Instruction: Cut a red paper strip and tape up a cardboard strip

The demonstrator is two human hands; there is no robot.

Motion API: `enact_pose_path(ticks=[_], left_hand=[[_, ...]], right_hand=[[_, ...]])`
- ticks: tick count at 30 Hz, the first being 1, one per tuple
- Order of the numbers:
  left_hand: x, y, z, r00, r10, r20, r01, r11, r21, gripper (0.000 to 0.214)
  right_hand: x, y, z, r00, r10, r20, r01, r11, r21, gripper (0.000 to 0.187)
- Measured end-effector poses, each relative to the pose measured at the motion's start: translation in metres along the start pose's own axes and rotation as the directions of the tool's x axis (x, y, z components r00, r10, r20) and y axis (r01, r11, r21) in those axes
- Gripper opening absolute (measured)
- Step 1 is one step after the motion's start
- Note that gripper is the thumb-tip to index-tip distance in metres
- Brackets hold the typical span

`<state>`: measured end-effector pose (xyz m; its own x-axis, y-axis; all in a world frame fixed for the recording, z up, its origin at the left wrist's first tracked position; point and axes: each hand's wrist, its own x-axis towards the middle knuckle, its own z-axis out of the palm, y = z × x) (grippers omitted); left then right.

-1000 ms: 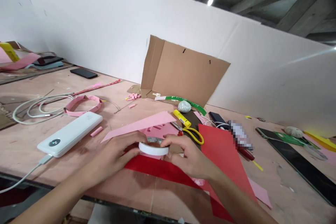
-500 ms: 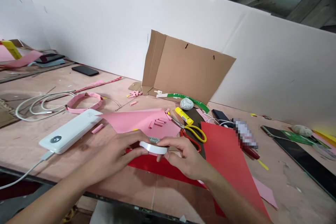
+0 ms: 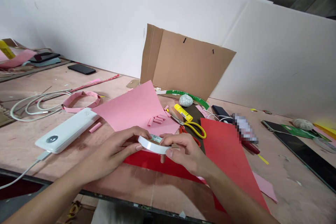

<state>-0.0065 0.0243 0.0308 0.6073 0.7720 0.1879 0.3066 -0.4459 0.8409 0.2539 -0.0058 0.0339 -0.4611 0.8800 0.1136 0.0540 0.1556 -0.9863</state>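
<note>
Right now I see a roll of white tape (image 3: 153,145) held just above the tabletop (image 3: 288,189), close to the middle of its near edge. My left hand (image 3: 115,148) pinches the roll's left side and my right hand (image 3: 183,152) grips its right side, so the fingers of both are closed narrowly on the roll, which tilts slightly down to the right. Under the hands lies a red paper sheet (image 3: 228,154) that runs off toward the near right. Just behind the roll a pink paper sheet (image 3: 133,108) lies with its far corner lifted, and a few small pink paper rolls (image 3: 156,120) rest on it. Beside these, to the right, are yellow-handled scissors (image 3: 193,129) and a yellow glue stick (image 3: 183,112). Toward the left part of the near edge a white power bank (image 3: 67,131) lies with a cable plugged in, and behind it sit a pink paper band (image 3: 81,99) and a coiled white cable (image 3: 31,103). At the far edge a folded cardboard piece (image 3: 183,66) leans against the white wall, with a green strip (image 3: 194,98) and a speckled stone (image 3: 186,100) in front of it. A black phone (image 3: 81,69) lies near the far left corner.
</note>
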Motion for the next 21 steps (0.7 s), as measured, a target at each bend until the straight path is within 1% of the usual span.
enact_pose_path(ticks=[2, 6, 13, 17, 21], left_hand=[[0.0003, 0.0006, 0.0001, 1.000, -0.008, 0.008, 0.008, 1.000, -0.001, 0.023], [0.0013, -0.0004, 0.0011, 0.999, -0.007, 0.040, 0.007, 1.000, -0.014, 0.023], [0.0007, -0.0039, 0.0022, 0.998, -0.012, 0.054, 0.014, 0.999, -0.031, 0.021], [0.0005, -0.0037, 0.0011, 0.997, -0.022, 0.069, 0.024, 0.999, -0.028, 0.022], [0.0006, -0.0048, 0.0015, 0.997, -0.014, 0.070, 0.016, 0.999, -0.028, 0.021]], right_hand=[[0.0009, -0.0002, 0.0017, 1.000, 0.013, -0.017, -0.013, 1.000, -0.021, 0.011], [0.0031, 0.0016, 0.0037, 1.000, -0.003, -0.025, 0.002, 1.000, -0.028, 0.009], [0.0029, 0.0020, 0.0026, 1.000, -0.003, 0.013, 0.003, 1.000, 0.000, 0.022], [0.0000, 0.0028, 0.0004, 0.999, 0.012, 0.048, -0.013, 0.999, 0.035, 0.017], [0.0004, 0.0022, 0.0031, 0.998, 0.059, 0.011, -0.059, 0.998, 0.019, 0.015]])
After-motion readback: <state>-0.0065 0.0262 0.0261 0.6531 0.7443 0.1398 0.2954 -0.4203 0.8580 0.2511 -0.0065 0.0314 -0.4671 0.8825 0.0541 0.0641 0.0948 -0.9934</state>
